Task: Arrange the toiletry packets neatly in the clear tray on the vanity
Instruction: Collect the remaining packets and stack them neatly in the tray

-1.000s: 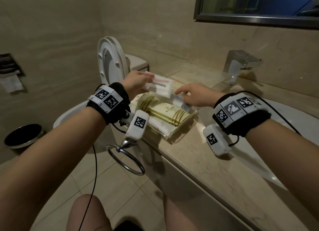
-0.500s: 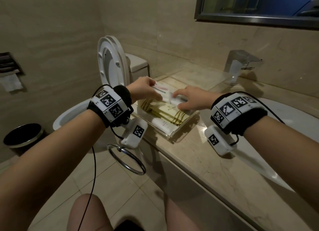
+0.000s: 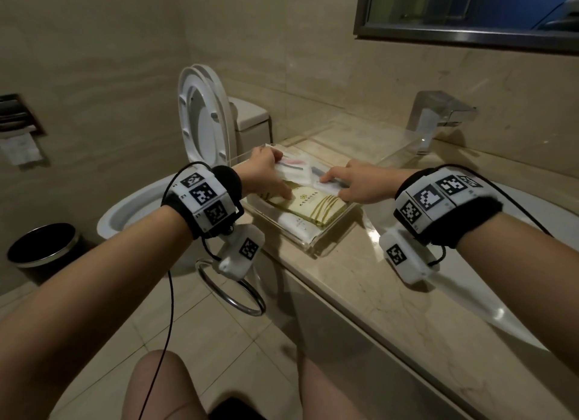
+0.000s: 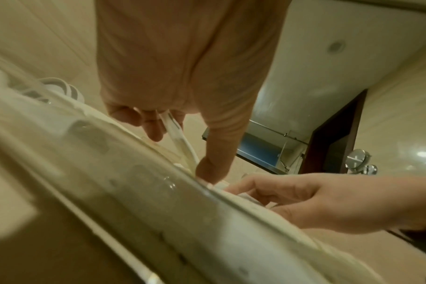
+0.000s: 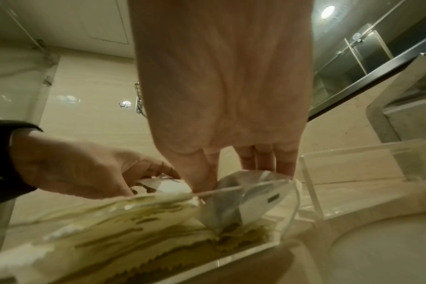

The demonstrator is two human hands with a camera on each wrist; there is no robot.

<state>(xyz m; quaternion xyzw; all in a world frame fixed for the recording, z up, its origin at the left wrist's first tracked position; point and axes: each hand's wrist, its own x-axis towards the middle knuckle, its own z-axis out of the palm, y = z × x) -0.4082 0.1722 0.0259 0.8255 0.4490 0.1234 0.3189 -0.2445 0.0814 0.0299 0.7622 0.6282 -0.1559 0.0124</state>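
A clear tray (image 3: 314,244) sits on the vanity's left end and holds a cream packet with green stripes (image 3: 316,204) lying on a white packet (image 3: 297,226). My left hand (image 3: 281,175) grips a white packet with a pink item (image 3: 296,168) at the tray's far left. In the left wrist view its thin edge (image 4: 180,139) runs between thumb and fingers. My right hand (image 3: 332,183) pinches a clear packet with a dark item (image 3: 329,188) at the far right of the tray. The right wrist view shows that packet (image 5: 246,194) bowed under the fingertips (image 5: 263,163).
A second clear tray (image 3: 398,150) stands behind, near the chrome faucet (image 3: 438,115). The sink basin (image 3: 532,231) lies to the right. Left of the vanity are the open toilet (image 3: 203,115), a towel ring (image 3: 232,291) and a black bin (image 3: 44,244).
Both hands came down toward the tray. The left hand lowered the white packet from above the tray onto the far left of the stack; the right hand closed on the clear packet.
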